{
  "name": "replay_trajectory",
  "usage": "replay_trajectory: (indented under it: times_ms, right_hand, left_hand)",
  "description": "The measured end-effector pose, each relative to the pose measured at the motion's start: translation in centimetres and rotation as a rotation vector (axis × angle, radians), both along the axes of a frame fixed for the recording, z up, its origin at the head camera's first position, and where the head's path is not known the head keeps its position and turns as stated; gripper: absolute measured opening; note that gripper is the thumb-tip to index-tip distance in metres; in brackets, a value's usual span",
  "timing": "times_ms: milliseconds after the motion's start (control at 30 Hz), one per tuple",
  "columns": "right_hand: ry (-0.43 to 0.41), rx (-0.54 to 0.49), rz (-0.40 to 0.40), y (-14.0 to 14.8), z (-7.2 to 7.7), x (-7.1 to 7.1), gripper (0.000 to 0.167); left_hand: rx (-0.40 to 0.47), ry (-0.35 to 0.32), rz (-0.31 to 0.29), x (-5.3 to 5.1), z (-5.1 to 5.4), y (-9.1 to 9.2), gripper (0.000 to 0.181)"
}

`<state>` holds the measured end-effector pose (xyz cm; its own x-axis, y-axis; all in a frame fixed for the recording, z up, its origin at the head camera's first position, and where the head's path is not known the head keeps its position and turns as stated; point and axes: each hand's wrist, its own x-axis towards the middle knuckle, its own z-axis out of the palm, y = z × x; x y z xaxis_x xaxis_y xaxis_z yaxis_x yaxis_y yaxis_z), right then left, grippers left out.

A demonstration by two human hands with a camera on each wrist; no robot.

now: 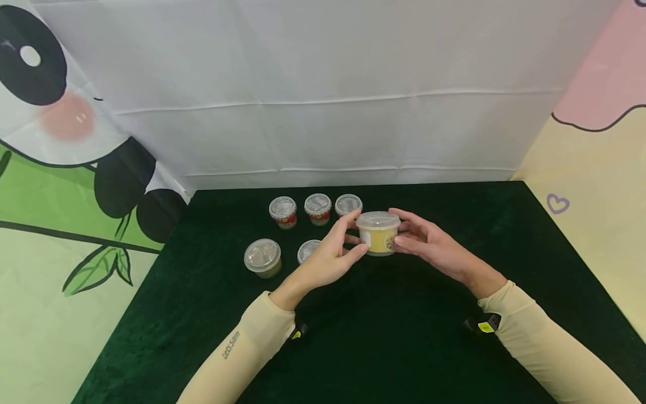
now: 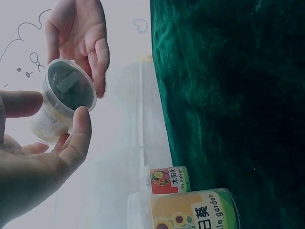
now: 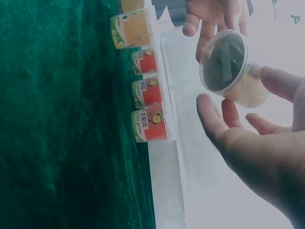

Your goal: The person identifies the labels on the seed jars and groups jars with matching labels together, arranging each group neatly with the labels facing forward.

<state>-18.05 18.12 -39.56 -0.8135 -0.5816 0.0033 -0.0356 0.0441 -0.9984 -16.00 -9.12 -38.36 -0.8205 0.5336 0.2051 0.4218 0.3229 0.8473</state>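
Both hands hold up a clear plastic cup [image 1: 381,238] with a lid and a yellow label, above the green cloth. My left hand [image 1: 330,252] grips its left side, with the thumb in front. On the opposite side, my right hand [image 1: 434,244] grips it between thumb and fingers. From the left wrist view, the lid [image 2: 71,86] is on the cup and dark contents show through it. Behind the left hand stands another lidded cup [image 1: 308,248], mostly hidden in the head view. A larger lidded cup [image 1: 263,257] stands farther left.
Three small red-labelled cups [image 1: 318,209] stand in a row near the back edge of the green cloth [image 1: 404,336]; the rightmost [image 1: 348,203] is partly covered by the left hand. A white sheet [image 1: 323,134] rises behind, with printed cartoon panels at both sides.
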Motion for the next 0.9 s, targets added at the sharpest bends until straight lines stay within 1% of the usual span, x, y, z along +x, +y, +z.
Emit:
replay_trajectory:
  times_ms: [133, 267, 433, 767, 900]
  right_hand:
    - [-0.016, -0.013, 0.003, -0.5, 0.0, 0.0, 0.067]
    - [-0.013, -0.027, 0.000, -0.8, 0.1, -0.1, 0.068]
    - [-0.027, -0.036, -0.015, -1.1, -0.2, -0.2, 0.067]
    - [-0.031, -0.050, -0.007, -1.8, -0.3, -0.1, 0.066]
    - [-0.023, -0.041, -0.006, -2.3, -0.4, -0.1, 0.067]
  left_hand:
    - [0.010, -0.024, -0.005, -0.1, 0.1, -0.2, 0.067]
    - [0.030, -0.049, -0.016, -0.1, 0.1, -0.4, 0.065]
    - [0.040, -0.071, -0.026, -0.1, 0.0, -0.6, 0.065]
    - [0.023, -0.068, -0.012, -0.2, -0.1, -0.9, 0.067]
    - [0.002, -0.069, 0.007, -0.1, -0.2, -1.3, 0.069]
